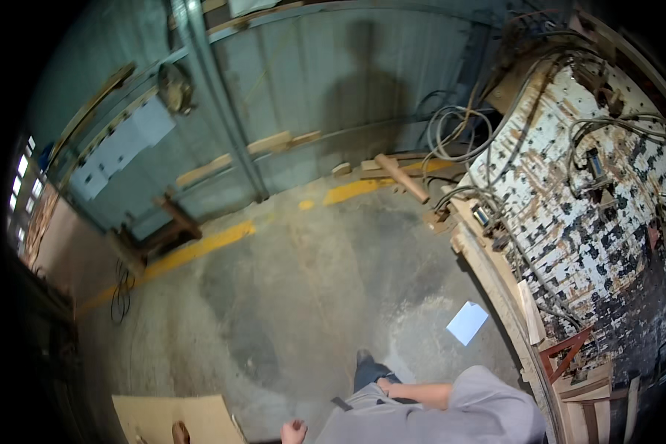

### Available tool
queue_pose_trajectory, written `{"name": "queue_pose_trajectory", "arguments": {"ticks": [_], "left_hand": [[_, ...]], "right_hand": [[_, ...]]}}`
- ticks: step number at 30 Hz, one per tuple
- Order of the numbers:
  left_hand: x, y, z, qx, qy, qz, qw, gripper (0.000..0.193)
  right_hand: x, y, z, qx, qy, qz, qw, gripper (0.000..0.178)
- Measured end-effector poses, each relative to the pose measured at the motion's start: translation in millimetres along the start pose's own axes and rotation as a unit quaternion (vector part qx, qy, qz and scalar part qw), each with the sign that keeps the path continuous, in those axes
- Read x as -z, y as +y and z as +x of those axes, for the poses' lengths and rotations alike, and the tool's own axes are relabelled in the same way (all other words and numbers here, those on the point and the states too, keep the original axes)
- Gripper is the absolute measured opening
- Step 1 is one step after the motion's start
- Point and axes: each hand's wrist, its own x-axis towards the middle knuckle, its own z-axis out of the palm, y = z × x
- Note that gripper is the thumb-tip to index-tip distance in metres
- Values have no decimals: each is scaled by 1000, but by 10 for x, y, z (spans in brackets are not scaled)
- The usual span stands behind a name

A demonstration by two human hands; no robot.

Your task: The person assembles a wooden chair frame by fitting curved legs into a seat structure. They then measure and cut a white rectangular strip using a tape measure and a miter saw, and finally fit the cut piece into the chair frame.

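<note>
My left hand (294,431) hangs beside my grey shirt at the lower edge, its fingers curled and nothing visible in them. Near it, to the left, is a light wooden board (144,414), with a brown rounded thing (180,431) on or over it that I cannot make out. My right forearm bends across the front of my body. The right hand (385,385) rests against my dark trousers at the upper thigh, and its fingers are mostly hidden. One dark shoe (363,356) shows ahead on the concrete floor.
On the right stands a large, worn black-and-white worktable (547,192) with cables and a reddish triangular frame (566,351). A pale sheet (467,323) lies on the floor beside it. Wood pieces (402,177) lie by the metal wall (288,89); a dark wooden stand (174,222) is left.
</note>
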Motion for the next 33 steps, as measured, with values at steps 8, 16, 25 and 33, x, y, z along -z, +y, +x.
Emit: {"name": "queue_pose_trajectory", "arguments": {"ticks": [8,16,25,33], "left_hand": [[152,1947,1686,96,-175,104,974,24],[123,3684,3773,-17,-296,248,922,30],[-1055,9424,5603,-514,-81,218,826,16],[-1735,13948,3945,-858,19,10,514,34]], "right_hand": [[1352,812,201,-61,84,108,989,32],[1548,1884,-391,-200,115,134,964,31],[2744,2798,-211,-266,235,103,929,29],[4037,2523,-1160,-145,459,529,699,39]]}}
